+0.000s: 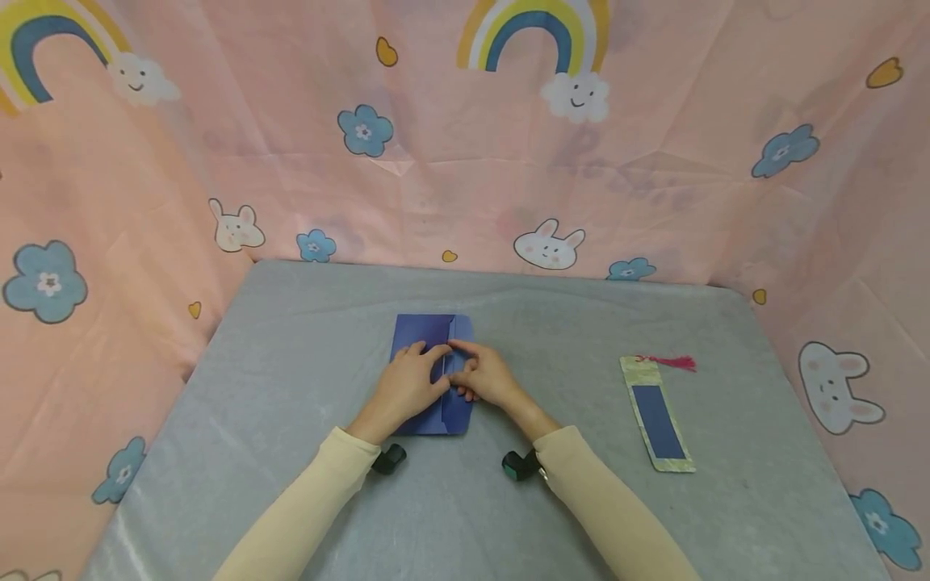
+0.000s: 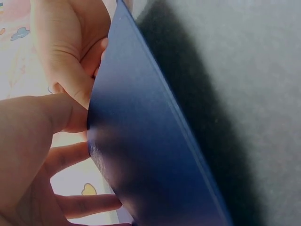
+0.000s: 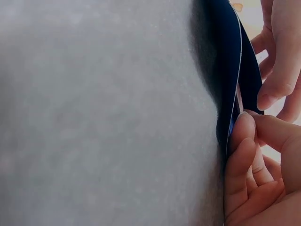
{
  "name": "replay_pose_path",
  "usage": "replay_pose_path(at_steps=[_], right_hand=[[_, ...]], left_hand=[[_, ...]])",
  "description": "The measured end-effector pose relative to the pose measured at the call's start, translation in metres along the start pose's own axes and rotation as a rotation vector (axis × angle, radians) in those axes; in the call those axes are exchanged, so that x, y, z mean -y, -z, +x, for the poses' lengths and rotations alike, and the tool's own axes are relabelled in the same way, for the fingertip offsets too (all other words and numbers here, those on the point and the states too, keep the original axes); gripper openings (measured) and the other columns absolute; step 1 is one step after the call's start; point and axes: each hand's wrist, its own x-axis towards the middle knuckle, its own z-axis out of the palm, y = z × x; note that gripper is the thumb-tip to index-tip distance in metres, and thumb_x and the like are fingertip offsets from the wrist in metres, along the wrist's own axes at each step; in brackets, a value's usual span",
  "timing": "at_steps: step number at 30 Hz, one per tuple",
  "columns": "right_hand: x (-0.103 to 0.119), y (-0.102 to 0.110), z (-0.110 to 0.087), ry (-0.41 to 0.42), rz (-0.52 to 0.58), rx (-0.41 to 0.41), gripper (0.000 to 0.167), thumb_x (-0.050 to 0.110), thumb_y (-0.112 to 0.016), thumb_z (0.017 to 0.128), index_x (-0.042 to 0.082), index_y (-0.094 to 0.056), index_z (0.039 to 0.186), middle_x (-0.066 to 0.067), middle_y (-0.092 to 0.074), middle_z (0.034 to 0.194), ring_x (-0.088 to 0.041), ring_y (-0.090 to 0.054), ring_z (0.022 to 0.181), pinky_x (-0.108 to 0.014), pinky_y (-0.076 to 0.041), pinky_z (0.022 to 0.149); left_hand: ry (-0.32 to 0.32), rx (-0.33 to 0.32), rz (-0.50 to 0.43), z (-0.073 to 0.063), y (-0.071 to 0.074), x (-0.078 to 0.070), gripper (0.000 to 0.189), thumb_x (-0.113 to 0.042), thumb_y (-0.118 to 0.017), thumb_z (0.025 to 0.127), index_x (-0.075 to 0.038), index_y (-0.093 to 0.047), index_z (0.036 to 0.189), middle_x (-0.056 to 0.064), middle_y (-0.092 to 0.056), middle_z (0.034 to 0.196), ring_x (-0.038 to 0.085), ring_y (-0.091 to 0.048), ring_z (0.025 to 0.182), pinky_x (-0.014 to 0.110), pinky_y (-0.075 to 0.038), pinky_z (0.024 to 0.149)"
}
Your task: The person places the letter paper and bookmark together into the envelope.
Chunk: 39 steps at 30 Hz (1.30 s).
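A blue envelope (image 1: 420, 329) lies on the grey cloth, its flap (image 1: 462, 328) towards the right. My left hand (image 1: 408, 386) rests on the body of the envelope, fingers spread and mostly straight, thumb by the flap's fold. With thumb and fingers, my right hand (image 1: 492, 378) pinches at the flap, the other fingers curled in. From the right wrist, a narrow gap shows between the envelope's layers (image 3: 237, 61) beside the right fingertips. In the left wrist view the envelope's near side (image 2: 141, 122) bows up and casts a shadow on the cloth.
To the right lies a bookmark (image 1: 659, 424) with a dark blue panel, a pale patterned border and a pink-red tassel (image 1: 676, 362). Grey cloth (image 1: 305, 323) covers the table. A pink printed curtain (image 1: 436, 194) stands behind it and along both sides.
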Motion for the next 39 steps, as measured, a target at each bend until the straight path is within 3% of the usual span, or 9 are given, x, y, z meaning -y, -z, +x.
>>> replay_pose_path(at_steps=[9,16,23,31,39], right_hand=[[-0.001,0.007,-0.008,0.001,0.085,-0.002,0.062,0.007,-0.071,0.088,0.014,-0.049,0.146,-0.004,-0.062,0.057,-0.012,-0.056,0.041,-0.027,-0.049,0.044],[-0.001,0.016,-0.016,0.063,0.12,0.022,0.061,0.008,-0.07,0.09,0.01,-0.048,0.146,-0.028,-0.064,0.066,-0.024,-0.059,0.044,-0.037,-0.052,0.046],[-0.006,0.024,-0.02,0.045,0.116,0.012,0.059,0.011,-0.07,0.09,0.016,-0.051,0.146,-0.012,-0.064,0.062,-0.018,-0.059,0.046,-0.033,-0.054,0.049],[-0.012,0.041,-0.031,0.078,0.115,0.012,0.058,0.009,-0.068,0.091,0.011,-0.049,0.146,-0.022,-0.066,0.068,-0.018,-0.059,0.047,-0.034,-0.054,0.049],[-0.019,0.071,-0.048,0.076,0.05,-0.044,0.057,0.011,-0.069,0.091,0.008,-0.05,0.145,-0.029,-0.067,0.078,-0.021,-0.062,0.053,-0.034,-0.053,0.053]], left_hand=[[0.009,-0.002,0.001,0.0,-0.001,0.001,0.049,-0.032,-0.065,0.089,-0.023,-0.059,0.137,0.025,-0.058,0.137,0.045,-0.058,0.122,0.056,-0.052,0.094],[0.013,0.0,-0.003,-0.001,-0.001,0.0,0.05,-0.031,-0.066,0.088,-0.023,-0.059,0.137,0.024,-0.058,0.137,0.044,-0.057,0.124,0.056,-0.051,0.096],[0.009,-0.001,0.014,-0.002,-0.002,0.0,0.059,-0.038,-0.076,0.082,-0.023,-0.059,0.136,0.024,-0.056,0.139,0.045,-0.056,0.125,0.057,-0.053,0.092],[-0.002,-0.002,0.032,-0.003,-0.006,0.0,0.072,-0.048,-0.081,0.074,-0.024,-0.057,0.138,0.023,-0.054,0.141,0.043,-0.054,0.127,0.057,-0.054,0.089],[0.002,-0.001,0.027,-0.003,-0.008,0.0,0.076,-0.05,-0.083,0.072,-0.025,-0.055,0.139,0.022,-0.053,0.143,0.043,-0.053,0.129,0.058,-0.054,0.09]])
